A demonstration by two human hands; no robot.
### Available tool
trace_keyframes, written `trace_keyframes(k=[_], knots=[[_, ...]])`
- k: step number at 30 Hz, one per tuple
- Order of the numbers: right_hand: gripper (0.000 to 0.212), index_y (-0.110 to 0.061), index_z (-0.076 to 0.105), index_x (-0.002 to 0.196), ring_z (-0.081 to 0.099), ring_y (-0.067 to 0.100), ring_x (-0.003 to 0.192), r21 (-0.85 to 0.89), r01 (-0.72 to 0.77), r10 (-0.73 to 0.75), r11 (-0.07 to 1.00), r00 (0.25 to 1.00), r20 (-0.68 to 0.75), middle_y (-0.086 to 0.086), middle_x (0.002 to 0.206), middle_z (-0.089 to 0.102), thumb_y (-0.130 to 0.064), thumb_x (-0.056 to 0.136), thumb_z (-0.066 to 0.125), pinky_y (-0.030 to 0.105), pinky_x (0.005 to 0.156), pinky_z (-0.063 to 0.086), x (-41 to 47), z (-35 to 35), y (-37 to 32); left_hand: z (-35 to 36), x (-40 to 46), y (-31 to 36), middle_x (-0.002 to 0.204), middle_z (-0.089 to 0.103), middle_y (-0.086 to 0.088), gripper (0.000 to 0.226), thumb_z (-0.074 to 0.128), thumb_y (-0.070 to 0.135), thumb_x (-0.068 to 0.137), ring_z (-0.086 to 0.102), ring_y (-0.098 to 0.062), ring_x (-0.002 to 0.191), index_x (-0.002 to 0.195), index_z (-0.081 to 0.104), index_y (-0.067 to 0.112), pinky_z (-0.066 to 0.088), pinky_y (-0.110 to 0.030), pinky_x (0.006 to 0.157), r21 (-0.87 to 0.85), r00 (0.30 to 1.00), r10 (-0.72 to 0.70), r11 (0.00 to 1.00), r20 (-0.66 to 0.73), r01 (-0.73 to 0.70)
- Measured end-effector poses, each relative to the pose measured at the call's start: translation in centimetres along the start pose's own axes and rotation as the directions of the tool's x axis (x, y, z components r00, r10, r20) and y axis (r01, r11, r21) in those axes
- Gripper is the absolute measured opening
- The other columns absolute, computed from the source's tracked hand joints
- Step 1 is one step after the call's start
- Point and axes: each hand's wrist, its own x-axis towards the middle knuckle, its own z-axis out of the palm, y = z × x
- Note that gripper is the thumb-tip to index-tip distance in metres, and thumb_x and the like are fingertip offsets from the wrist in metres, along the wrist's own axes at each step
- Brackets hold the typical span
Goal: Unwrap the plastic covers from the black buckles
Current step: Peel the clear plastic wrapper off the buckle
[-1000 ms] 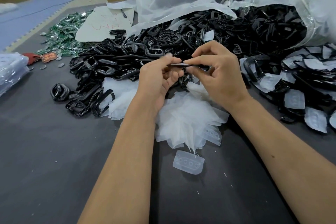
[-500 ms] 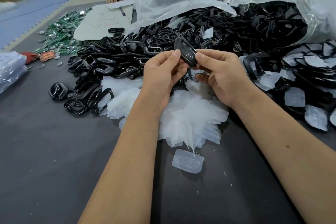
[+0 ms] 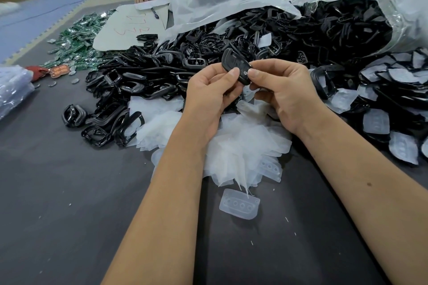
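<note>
Dark table [image 3: 69,215] w/ buckle heap [image 3: 162,69]; blue floor [image 3: 34,18], maybe matting.

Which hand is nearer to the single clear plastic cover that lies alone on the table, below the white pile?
Left. The left hand is above the clear cover and slightly left; the right hand is above it, farther to the right. Both pinch a black buckle.

Both hands [image 3: 250,90] raised, thumbs pinching together
</note>
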Motion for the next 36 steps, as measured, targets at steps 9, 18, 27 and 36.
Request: trace_keyframes(k=[9,18,27,36], knots=[[0.020,-0.016,0.074,0.088,0.067,0.009,0.071,-0.216,0.212,-0.211,0.953,0.977,0.030,-0.004,0.078,0.074,0.003,0.085,0.079,0.025,0.061,0.056,-0.3,0.1,0.0,-0.1,-0.1,0.1,0.088,0.074,-0.006,0.013,0.062,-0.005,0.098,0.070,-0.011,0.081,0.102,0.070,0.005,0.059,-0.020,0.076,-0.002,1.000,0.019,1.000,0.006,-0.019],[0.019,-0.012,0.078,0.079,0.069,0.014,0.091,-0.694,0.523,-0.603,0.495,0.781,0.159,-0.005,0.088,0.076,0.007,0.081,0.075,0.025,0.069,0.054,-0.2,-0.4,0.2,-0.3,0.4,0.6,0.077,0.075,-0.010,0.022,0.065,0.018,0.099,0.066,-0.014,0.061,0.101,0.075,-0.002,0.056,-0.019,0.057,0.003,0.982,-0.153,0.988,-0.113,0.154],[0.024,-0.010,0.073,0.093,0.068,0.013,0.071,-0.275,0.212,-0.252,0.938,0.960,-0.121,0.006,0.085,0.073,0.003,0.090,0.053,0.027,0.045,0.051,-0.3,0.4,0.0,-0.3,0.0,0.0,0.079,0.076,-0.004,0.014,0.073,-0.005,0.090,0.072,-0.014,0.074,0.095,0.075,0.008,0.059,-0.022,0.067,0.161,0.994,0.051,0.986,-0.099,-0.035],[0.013,-0.015,0.072,0.089,0.061,0.006,0.048,-0.272,0.103,-0.128,0.957,0.989,-0.077,-0.003,0.066,0.071,-0.005,0.096,0.068,0.019,0.038,0.043,-0.5,0.6,0.1,-0.2,-0.2,0.0,0.087,0.076,-0.010,0.016,0.070,-0.004,0.092,0.075,-0.018,0.083,0.097,0.077,0.010,0.060,-0.026,0.074,0.163,0.995,0.074,0.985,-0.067,-0.063]])
